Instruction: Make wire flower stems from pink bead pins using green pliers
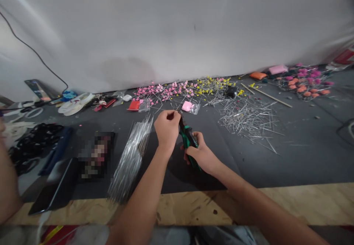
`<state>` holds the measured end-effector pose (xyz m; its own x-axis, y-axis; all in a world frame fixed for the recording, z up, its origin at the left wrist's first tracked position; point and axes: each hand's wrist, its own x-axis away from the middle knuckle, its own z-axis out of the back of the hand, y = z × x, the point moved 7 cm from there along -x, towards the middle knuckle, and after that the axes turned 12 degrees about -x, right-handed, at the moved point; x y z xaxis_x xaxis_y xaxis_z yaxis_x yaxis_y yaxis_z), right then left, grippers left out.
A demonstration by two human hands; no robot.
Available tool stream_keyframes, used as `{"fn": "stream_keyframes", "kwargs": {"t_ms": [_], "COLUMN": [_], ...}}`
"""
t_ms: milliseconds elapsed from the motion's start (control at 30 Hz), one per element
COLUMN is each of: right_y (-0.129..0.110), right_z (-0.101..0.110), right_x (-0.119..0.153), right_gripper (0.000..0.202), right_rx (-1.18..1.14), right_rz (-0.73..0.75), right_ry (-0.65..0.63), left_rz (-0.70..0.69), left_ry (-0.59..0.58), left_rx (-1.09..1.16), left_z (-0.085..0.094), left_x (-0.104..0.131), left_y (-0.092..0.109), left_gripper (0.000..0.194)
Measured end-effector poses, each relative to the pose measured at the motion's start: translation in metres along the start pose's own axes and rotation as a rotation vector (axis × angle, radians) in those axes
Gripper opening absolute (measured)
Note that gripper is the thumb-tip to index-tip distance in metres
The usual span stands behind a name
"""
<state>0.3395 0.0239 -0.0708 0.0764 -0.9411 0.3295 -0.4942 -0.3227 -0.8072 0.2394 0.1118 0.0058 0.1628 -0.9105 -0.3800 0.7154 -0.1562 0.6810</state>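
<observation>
My right hand [203, 153] is wrapped round green-and-black pliers [188, 136], their jaws pointing away from me and to the left. Right by those jaws, my left hand [168, 129] is closed in a pinch. A thin wire seems to stick out from its fingertips, though most of it is hidden. Beside my left forearm lies a bundle of long straight silvery wires [129, 156]. To the right of the pliers is a loose heap of short cut wires [246, 118].
Pink-tipped wires [163, 90], yellow-tipped wires [211, 86] and orange-tipped ones [301, 86] line the wall. A pink clay packet [187, 106] lies ahead of my hands. Left are a phone [52, 193], black cords [35, 142] and white tape rolls [76, 104]. Another person's arm [7, 178] shows far left.
</observation>
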Motion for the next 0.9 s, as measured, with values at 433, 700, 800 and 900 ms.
{"fn": "stream_keyframes", "kwargs": {"t_ms": [433,700,800,900], "right_y": [-0.004,-0.014,-0.023,-0.026], "right_z": [0.011,0.025,0.035,0.038], "right_x": [0.001,-0.004,-0.009,-0.012], "right_gripper": [0.018,0.024,0.024,0.022], "right_rx": [0.006,-0.175,-0.233,-0.24], "right_rz": [-0.072,0.003,0.097,0.131], "right_ry": [0.032,0.079,0.111,0.114], "left_rz": [0.306,0.298,0.33,0.379], "left_ry": [0.053,-0.164,-0.371,-0.472], "left_rx": [0.302,0.84,0.912,0.994], "left_z": [-0.017,-0.025,-0.036,-0.046], "left_x": [0.0,0.005,0.028,0.045], "left_y": [-0.04,-0.032,-0.025,-0.021], "left_gripper": [0.021,0.015,0.013,0.011]}}
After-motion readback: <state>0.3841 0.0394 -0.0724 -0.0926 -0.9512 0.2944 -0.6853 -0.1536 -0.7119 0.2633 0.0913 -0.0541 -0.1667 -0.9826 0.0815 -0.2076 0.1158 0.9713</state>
